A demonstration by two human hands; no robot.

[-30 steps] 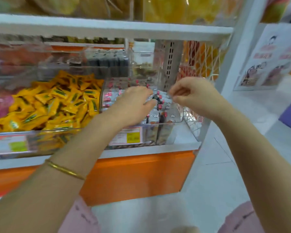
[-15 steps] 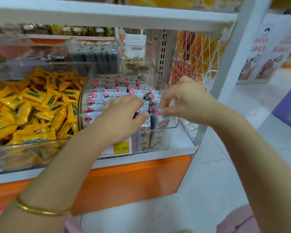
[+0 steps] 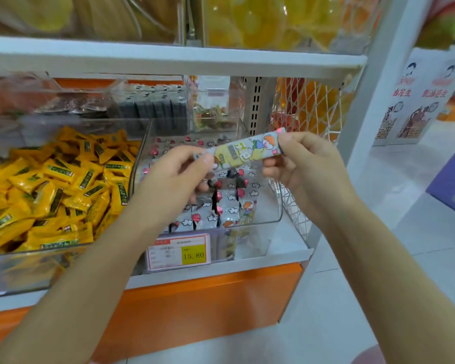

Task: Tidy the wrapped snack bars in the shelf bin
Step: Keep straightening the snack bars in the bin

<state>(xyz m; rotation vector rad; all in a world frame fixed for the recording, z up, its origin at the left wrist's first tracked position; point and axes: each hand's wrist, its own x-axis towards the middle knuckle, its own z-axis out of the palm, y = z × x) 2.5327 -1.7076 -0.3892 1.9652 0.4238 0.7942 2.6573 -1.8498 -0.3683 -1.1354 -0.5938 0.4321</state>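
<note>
A wrapped snack bar [image 3: 243,151] with a cartoon print is held level above the clear shelf bin [image 3: 275,219]. My left hand [image 3: 174,177] pinches its left end. My right hand [image 3: 300,164] pinches its right end between thumb and fingers. Below them the bin holds several more wrapped bars [image 3: 221,206] with cloud and pink marks, lying in rows and partly hidden by my hands.
A clear bin of yellow wrapped candies [image 3: 55,185] sits to the left. A price tag [image 3: 179,252] reading 15.80 is on the bin's front. A white wire mesh panel [image 3: 302,114] closes the shelf's right side. An upper white shelf [image 3: 168,61] hangs above.
Both hands were down in the bin among the bars. They have risen, and now they hold one bar by its ends above the bin.
</note>
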